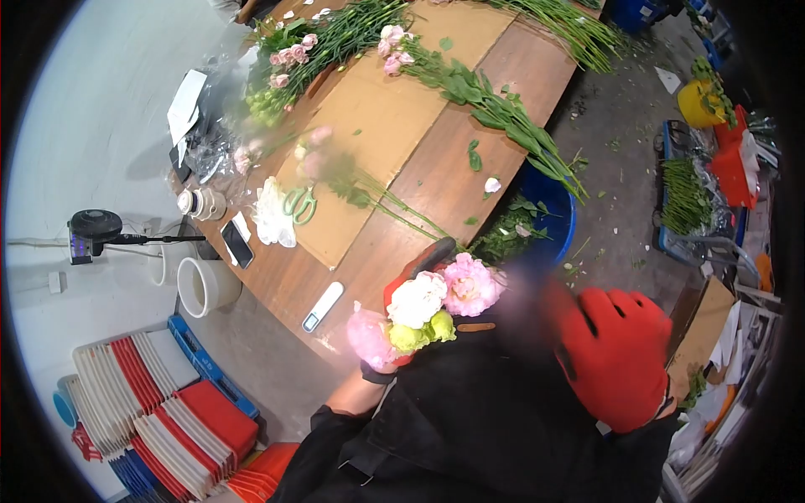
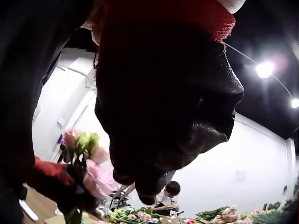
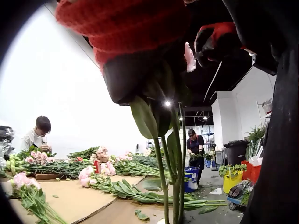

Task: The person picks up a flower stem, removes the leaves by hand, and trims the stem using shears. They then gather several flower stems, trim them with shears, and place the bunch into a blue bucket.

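My left hand [image 1: 411, 267], in a red glove with a dark palm, grips a bunch of flowers [image 1: 419, 298] close to my apron. Its blooms are pink, white and yellow-green. In the right wrist view the leafy stems [image 3: 173, 172] hang below the gripping glove. The left wrist view shows pink blooms [image 2: 99, 179] held off to the left. My right hand [image 1: 616, 356], gloved in red, is raised to the right of the bunch, apart from it. Its fingers [image 2: 149, 175] are loosely bent and nothing shows between them; part of the hand is blurred.
On the wooden table [image 1: 503, 92] lie cardboard [image 1: 356, 126], long-stemmed flowers [image 1: 495, 109], green-handled scissors [image 1: 299, 205], a phone [image 1: 238, 243] and a white device [image 1: 324, 307]. A blue bucket [image 1: 563, 218] with cut greenery stands by the table edge. Two people [image 3: 35, 137] work farther off.
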Demonstrator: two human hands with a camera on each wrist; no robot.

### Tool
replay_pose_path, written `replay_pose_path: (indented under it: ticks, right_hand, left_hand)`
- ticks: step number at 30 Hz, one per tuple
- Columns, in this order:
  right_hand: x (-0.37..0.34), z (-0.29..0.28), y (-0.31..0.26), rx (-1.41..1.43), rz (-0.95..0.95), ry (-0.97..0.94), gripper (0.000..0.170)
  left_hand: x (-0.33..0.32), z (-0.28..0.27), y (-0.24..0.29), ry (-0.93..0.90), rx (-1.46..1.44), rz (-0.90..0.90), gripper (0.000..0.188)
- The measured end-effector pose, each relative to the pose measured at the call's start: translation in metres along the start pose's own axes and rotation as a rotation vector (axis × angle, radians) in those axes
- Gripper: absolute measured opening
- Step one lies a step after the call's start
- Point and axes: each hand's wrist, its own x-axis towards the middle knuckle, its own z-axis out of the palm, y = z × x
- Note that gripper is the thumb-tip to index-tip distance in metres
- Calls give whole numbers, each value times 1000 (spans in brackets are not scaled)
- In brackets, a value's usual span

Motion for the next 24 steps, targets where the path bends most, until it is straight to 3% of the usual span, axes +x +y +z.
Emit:
replay_pose_path:
  ticks: [3,7,11,14,20,24]
  right_hand:
    - [-2,-9,-3,9,-48,79,31]
    - [2,9,-5,56,-126,87,27]
    - [5,18,-8,75,-135,60,26]
    - [6,23,-5,76,-106,70,26]
    - [5,23,-3,66,-83,19,31]
    - [5,24,-5,85,-77,22,31]
  left_hand:
    - [8,-6,7,-8,-93,-14,76]
    - [3,1,-3,79,115,111,76]
    - [0,-2,-1,81,108,130,75]
    - [0,-4,0,67,23,108,74]
    - [13,-11,21,-33,-514,-79,76]
    - [19,-19,28,-43,-425,7,75]
